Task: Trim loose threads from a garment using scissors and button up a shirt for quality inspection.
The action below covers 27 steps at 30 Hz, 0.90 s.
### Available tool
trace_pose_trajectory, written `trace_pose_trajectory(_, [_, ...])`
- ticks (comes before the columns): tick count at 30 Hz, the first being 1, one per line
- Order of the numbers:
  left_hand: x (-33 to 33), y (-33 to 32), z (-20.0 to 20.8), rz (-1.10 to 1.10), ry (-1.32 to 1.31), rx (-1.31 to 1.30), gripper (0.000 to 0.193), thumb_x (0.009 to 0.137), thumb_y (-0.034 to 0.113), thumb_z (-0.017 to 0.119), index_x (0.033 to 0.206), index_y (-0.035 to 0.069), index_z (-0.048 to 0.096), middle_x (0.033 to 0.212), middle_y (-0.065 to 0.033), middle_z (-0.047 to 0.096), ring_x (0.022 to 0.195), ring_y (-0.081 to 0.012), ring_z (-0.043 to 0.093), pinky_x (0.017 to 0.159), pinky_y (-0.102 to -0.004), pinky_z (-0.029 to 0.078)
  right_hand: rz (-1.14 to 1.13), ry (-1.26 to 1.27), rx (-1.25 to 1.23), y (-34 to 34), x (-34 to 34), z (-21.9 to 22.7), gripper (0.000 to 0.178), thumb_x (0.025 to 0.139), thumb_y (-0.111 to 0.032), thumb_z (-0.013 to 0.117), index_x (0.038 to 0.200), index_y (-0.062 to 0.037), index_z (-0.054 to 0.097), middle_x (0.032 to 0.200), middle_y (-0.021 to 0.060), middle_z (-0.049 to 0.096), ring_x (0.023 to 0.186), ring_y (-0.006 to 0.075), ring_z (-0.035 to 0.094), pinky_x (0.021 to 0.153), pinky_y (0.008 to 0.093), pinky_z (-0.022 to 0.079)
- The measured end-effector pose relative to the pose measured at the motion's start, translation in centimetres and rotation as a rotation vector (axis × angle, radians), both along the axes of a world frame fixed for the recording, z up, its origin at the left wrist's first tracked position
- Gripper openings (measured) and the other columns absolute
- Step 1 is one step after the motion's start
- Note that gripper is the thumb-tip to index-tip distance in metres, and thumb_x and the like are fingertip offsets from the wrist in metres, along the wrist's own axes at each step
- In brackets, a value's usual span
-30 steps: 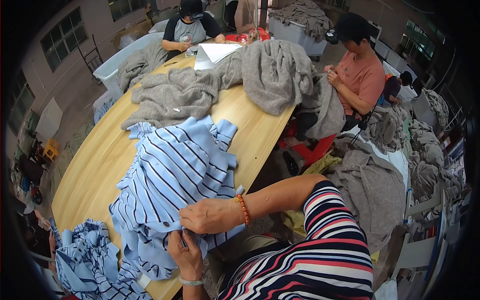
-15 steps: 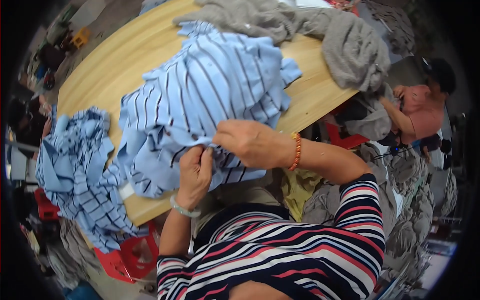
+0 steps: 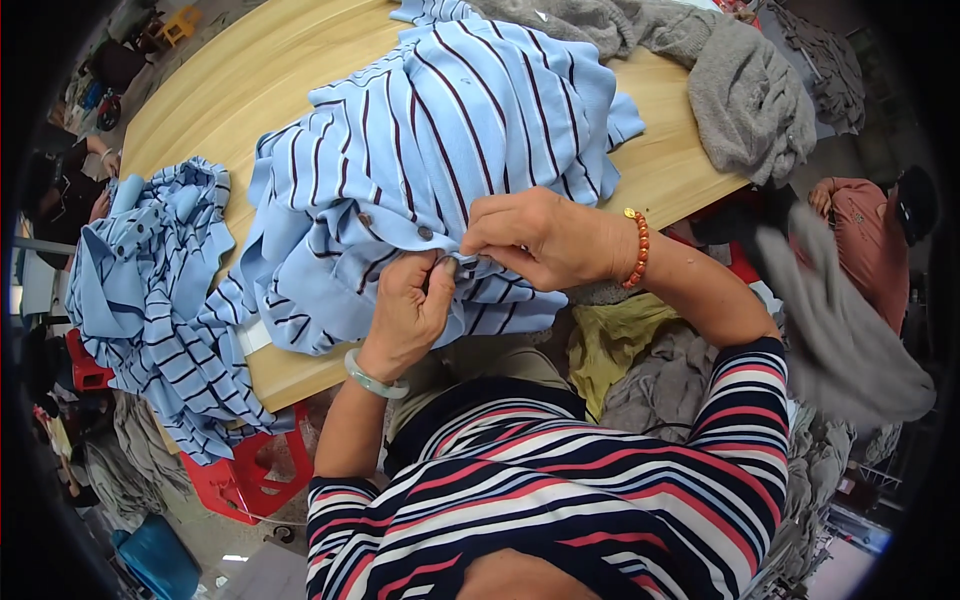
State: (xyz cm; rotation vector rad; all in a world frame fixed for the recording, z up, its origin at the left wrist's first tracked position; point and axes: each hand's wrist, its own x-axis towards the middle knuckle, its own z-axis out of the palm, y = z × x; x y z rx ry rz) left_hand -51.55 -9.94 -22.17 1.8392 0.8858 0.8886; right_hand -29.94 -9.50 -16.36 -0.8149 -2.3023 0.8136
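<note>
A light blue knit shirt (image 3: 450, 120) with dark stripes lies bunched on the wooden table in front of me. Its plain blue button band (image 3: 390, 228) carries dark buttons and crosses the near part of the pile. My left hand (image 3: 412, 305), a pale bangle at its wrist, pinches this band between thumb and fingers. Right beside it, my right hand (image 3: 550, 237), wearing an orange bead bracelet, is closed in a pinch at the band's edge. Whether its fingertips also hold something small is hidden.
Another blue striped garment (image 3: 150, 270) hangs over the table's left edge above a red stool (image 3: 250, 480). Grey knits (image 3: 750, 100) lie at the far right of the wooden table (image 3: 220, 90). At right, a co-worker (image 3: 865, 240) sits near a moving grey cloth (image 3: 840, 320).
My hands stay at the button band, with the right fingertips still close to the left thumb. The view has shifted slightly. At right, a grey cloth has swung outward from the co-worker.
</note>
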Motion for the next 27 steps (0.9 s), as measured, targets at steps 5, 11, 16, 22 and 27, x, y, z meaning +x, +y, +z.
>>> trace_pose_trajectory(5, [0.1, 0.3, 0.4, -0.050, -0.115, -0.108, 0.012, 0.090, 0.007, 0.057, 0.084, -0.003, 0.057, 0.065, -0.0079, 0.052, 0.058, -0.0154, 0.046, 0.054, -0.0308, 0.038, 0.026, 0.015, -0.070, 0.7, 0.2, 0.2, 0.013, 0.080, 0.004, 0.060, 0.092, 0.0025, 0.060, 0.081, 0.0110, 0.058, 0.069, 0.0261, 0.059, 0.060, 0.0321, 0.046])
trace_pose_trajectory(11, [0.4, 0.0, -0.2, -0.050, -0.157, -0.207, 0.009, 0.089, 0.006, 0.055, 0.090, -0.002, 0.058, 0.073, -0.0008, 0.055, 0.066, -0.0070, 0.046, 0.060, -0.0238, 0.039, -0.094, 0.041, -0.476, 0.8, -0.3, 0.4, 0.013, 0.082, -0.009, 0.069, 0.085, 0.0000, 0.060, 0.068, 0.0023, 0.058, 0.058, 0.0077, 0.050, 0.052, 0.0243, 0.041])
trace_pose_trajectory(16, [0.4, -2.1, 0.8, 0.133, 0.075, -0.020, 0.027, 0.072, -0.002, 0.053, 0.099, -0.002, 0.056, 0.078, -0.0184, 0.060, 0.065, -0.0305, 0.059, 0.062, -0.0338, 0.047, -0.178, 0.032, -0.428, 0.4, -0.3, 0.4, 0.020, 0.083, -0.017, 0.074, 0.079, -0.0022, 0.061, 0.062, -0.0007, 0.056, 0.056, 0.0041, 0.046, 0.050, 0.0218, 0.038])
trace_pose_trajectory(22, [-4.1, -3.0, 2.4, -0.033, -0.250, -0.347, 0.027, 0.084, -0.007, 0.041, 0.104, -0.004, 0.059, 0.087, -0.0016, 0.060, 0.077, -0.0062, 0.053, 0.070, -0.0208, 0.044, -0.270, -0.029, -0.228, -0.2, 0.1, 1.7, 0.013, 0.081, -0.010, 0.073, 0.081, -0.0031, 0.063, 0.076, 0.0025, 0.062, 0.058, 0.0090, 0.053, 0.051, 0.0236, 0.042])
trace_pose_trajectory(27, [-4.4, -3.0, 3.1, -0.016, -0.267, -0.291, 0.025, 0.088, -0.005, 0.042, 0.104, -0.004, 0.061, 0.087, -0.0017, 0.060, 0.075, -0.0050, 0.051, 0.068, -0.0207, 0.043, -0.195, -0.015, 0.165, -1.8, -3.2, 3.6, 0.017, 0.078, -0.002, 0.069, 0.094, -0.0041, 0.062, 0.100, 0.0061, 0.062, 0.068, 0.0193, 0.061, 0.057, 0.0305, 0.048])
